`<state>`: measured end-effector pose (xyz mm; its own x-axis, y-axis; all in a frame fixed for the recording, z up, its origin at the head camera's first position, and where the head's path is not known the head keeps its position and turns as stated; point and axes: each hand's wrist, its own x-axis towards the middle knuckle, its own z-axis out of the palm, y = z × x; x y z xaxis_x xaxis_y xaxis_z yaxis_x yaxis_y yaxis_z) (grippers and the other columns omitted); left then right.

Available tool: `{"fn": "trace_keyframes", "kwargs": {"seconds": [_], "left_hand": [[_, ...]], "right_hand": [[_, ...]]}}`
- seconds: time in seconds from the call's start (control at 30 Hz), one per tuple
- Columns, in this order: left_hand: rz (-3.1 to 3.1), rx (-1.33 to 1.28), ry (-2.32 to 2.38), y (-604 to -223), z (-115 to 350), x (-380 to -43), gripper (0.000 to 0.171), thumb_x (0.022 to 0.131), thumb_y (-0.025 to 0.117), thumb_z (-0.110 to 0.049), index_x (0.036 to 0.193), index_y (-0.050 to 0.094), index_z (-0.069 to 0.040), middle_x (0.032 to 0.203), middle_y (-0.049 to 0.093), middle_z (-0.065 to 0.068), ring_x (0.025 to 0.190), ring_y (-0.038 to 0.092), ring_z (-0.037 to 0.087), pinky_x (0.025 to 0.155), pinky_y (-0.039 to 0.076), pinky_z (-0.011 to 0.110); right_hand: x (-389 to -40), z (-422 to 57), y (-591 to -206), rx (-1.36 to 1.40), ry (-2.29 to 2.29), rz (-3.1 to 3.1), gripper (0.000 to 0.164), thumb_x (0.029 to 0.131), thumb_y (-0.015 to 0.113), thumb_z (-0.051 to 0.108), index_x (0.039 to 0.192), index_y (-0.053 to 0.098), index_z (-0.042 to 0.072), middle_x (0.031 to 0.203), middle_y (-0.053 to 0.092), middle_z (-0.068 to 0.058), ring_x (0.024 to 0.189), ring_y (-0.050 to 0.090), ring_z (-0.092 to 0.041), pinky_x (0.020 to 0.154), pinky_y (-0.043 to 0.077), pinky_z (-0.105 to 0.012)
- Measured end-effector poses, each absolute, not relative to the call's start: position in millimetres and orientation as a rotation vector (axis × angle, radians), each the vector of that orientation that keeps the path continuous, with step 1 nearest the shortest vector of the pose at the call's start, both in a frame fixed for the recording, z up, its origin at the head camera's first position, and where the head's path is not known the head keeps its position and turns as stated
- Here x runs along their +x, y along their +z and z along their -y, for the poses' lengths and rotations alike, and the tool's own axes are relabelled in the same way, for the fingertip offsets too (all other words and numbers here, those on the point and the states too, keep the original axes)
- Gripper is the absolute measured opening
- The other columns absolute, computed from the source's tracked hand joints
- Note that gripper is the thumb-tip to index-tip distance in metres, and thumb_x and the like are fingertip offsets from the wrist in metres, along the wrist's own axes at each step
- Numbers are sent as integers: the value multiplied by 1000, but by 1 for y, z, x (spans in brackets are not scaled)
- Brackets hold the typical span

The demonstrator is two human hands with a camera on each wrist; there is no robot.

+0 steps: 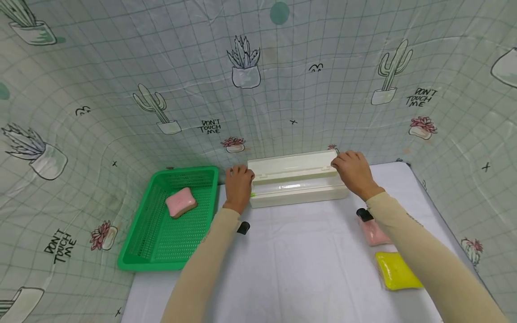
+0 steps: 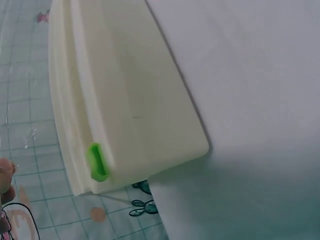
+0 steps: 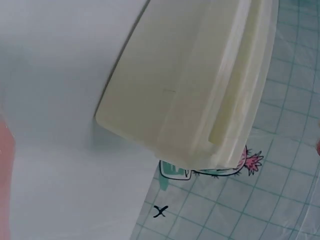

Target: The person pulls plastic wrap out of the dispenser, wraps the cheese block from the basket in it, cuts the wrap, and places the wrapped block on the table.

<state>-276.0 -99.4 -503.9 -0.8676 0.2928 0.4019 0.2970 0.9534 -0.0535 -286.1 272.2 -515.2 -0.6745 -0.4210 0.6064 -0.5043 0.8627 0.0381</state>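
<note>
A long white cling film dispenser box (image 1: 299, 197) lies at the back of the table, its lid (image 1: 299, 162) tilted back. A small green slider (image 2: 98, 162) sits at its left end. My left hand (image 1: 239, 186) is at the box's left end, fingertips curled together. My right hand (image 1: 354, 174) is at the right end, thumb and fingers pinched. Clear cling film (image 2: 30, 130) with glints and wrinkles spans from the box toward the fingers (image 2: 6, 175) in the left wrist view. Both hands appear to pinch its edge.
A green basket (image 1: 125, 251) at left holds a pink sponge (image 1: 180, 202). Under my right forearm lie a pink wrapped item (image 1: 373, 233) and a yellow wrapped item (image 1: 396, 271). Patterned cloth (image 1: 282, 98) rises behind the table and along both sides.
</note>
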Motion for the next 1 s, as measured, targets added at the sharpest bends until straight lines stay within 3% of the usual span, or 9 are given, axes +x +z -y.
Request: {"fn": "trace_keyframes", "kwargs": {"seconds": [0.43,0.7,1.0], "left_hand": [[2607,-420,-18,-481,107,-280,9,103,71,-17,101,79,-15,103,67,4,109,57,28,109,42,50],[2585,-402,-1,-462,109,-280,17,107,65,-24,105,80,-15,108,70,4,109,58,27,110,40,50],[2565,-406,-3,-441,112,-282,16,106,66,-22,107,80,-16,110,70,4,112,58,28,110,40,50]], "right_hand": [[-289,-270,-486,656,203,2391,7,95,75,5,96,75,-2,91,69,-17,93,66,-41,82,52,-56],[-291,-269,-470,638,204,2341,10,96,75,6,98,76,-3,91,70,-18,94,67,-43,83,52,-57],[-291,-268,-450,600,237,2352,6,96,74,4,96,76,-2,94,72,-18,99,66,-42,89,51,-59]]}}
